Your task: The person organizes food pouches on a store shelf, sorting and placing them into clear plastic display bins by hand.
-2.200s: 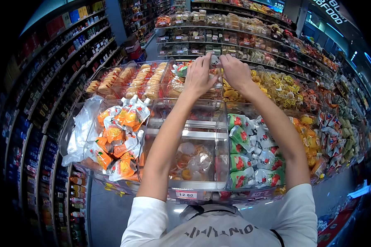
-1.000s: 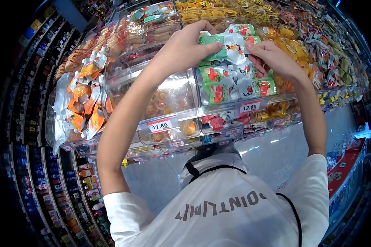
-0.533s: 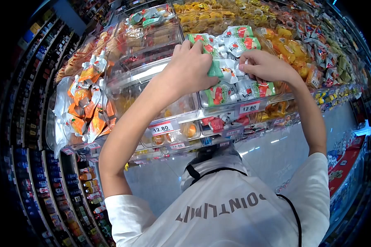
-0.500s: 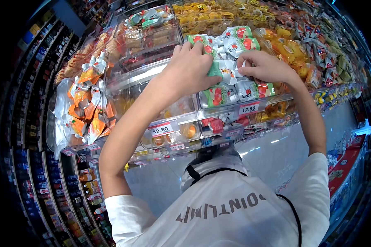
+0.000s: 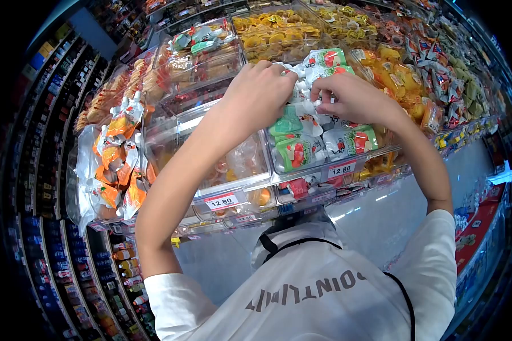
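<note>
My left hand [image 5: 263,94] reaches over the left side of a clear bin of green-and-white pouches; its fingers are bent and partly hidden, with a pouch near the tips. My right hand [image 5: 350,98] has thumb and index finger brought together near the white spouts in the middle of the bin; what they hold is too small to make out. Just below the hands lies a green-and-white pouch [image 5: 298,120]. More pouches [image 5: 297,152] with red fruit prints lie at the front of the bin, and another [image 5: 324,58] lies behind my right hand.
Orange pouches [image 5: 119,165] and a clear plastic bag [image 5: 86,176] fill a bin at the left. A price label [image 5: 221,201] sits on the front rail. Yellow packaged snacks [image 5: 392,74] stand to the right. Green pouches [image 5: 202,37] lie on a back-left bin.
My left hand has shifted up, off the green pouch that its thumb was against. My right hand has moved slightly left, and its fingers are now at the spouts.
</note>
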Motion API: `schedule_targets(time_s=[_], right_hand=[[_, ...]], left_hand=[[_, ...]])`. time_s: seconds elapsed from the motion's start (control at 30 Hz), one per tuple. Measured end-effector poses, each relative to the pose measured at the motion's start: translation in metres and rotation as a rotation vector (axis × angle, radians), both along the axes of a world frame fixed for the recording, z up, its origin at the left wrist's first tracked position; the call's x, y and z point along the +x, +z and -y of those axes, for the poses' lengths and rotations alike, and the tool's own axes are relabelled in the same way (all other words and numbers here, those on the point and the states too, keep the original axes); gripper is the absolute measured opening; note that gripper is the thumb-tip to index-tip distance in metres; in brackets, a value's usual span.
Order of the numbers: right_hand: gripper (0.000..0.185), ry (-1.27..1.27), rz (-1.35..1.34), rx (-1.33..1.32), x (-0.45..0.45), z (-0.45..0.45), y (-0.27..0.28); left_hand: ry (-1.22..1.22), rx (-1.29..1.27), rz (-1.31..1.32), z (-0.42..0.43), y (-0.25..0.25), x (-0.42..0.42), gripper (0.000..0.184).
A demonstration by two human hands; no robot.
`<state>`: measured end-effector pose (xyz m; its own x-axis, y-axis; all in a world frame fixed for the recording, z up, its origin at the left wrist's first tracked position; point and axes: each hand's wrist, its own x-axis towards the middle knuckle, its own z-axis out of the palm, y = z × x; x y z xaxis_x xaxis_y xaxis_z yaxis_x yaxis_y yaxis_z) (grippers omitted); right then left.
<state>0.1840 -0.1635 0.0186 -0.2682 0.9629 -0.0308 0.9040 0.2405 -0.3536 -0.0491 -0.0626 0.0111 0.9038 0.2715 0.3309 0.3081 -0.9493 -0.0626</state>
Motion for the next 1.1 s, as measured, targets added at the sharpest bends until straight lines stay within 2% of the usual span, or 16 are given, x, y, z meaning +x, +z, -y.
schedule_targets(time_s=[0.07,0.17,0.3,0.4,0.5,0.63,0.67,0.7,0.83,0.93,1.03,1.1], right_hand=[[0.03,0.01,0.031,0.207,-0.002,-0.01,0.002],[0.033,-0.031,0.227,0.238,-0.007,-0.026,-0.001],[0.025,0.034,0.33,0.136,0.002,-0.045,0.0],[0.018,0.061,0.444,-0.133,0.0,-0.054,0.018],[0.012,0.18,0.26,-0.072,0.018,-0.062,0.01],[0.014,0.197,0.113,0.08,0.025,-0.069,0.021],[0.015,0.17,0.074,0.125,0.024,-0.07,0.026],[0.016,0.143,0.033,0.167,0.023,-0.069,0.031],[0.015,0.137,0.056,0.261,0.014,-0.083,0.04],[0.016,0.164,0.092,0.362,0.003,-0.103,0.034],[0.016,0.208,0.115,0.445,-0.009,-0.132,0.028],[0.019,0.206,0.156,0.505,-0.023,-0.148,0.026]], left_hand=[[0.006,0.041,-0.141,-0.02,-0.003,0.006,0.038],[0.052,-0.114,-0.218,-0.028,0.002,0.013,0.036],[0.087,-0.057,-0.205,-0.021,0.012,0.01,0.035],[0.101,-0.133,-0.226,-0.023,0.02,0.014,0.032],[0.122,-0.238,-0.283,-0.026,0.026,0.019,0.033],[0.124,-0.436,-0.282,-0.048,0.051,0.021,0.036],[0.077,-0.356,-0.123,-0.068,0.042,0.021,0.039],[0.147,-0.326,-0.037,-0.08,0.048,0.022,0.033],[0.393,0.14,0.191,-0.179,0.027,0.012,0.019],[0.455,0.272,0.276,-0.24,0.014,-0.007,0.019],[0.605,0.118,-0.002,-0.257,0.016,-0.015,0.019],[0.666,0.071,0.002,-0.262,0.013,-0.012,0.019]])
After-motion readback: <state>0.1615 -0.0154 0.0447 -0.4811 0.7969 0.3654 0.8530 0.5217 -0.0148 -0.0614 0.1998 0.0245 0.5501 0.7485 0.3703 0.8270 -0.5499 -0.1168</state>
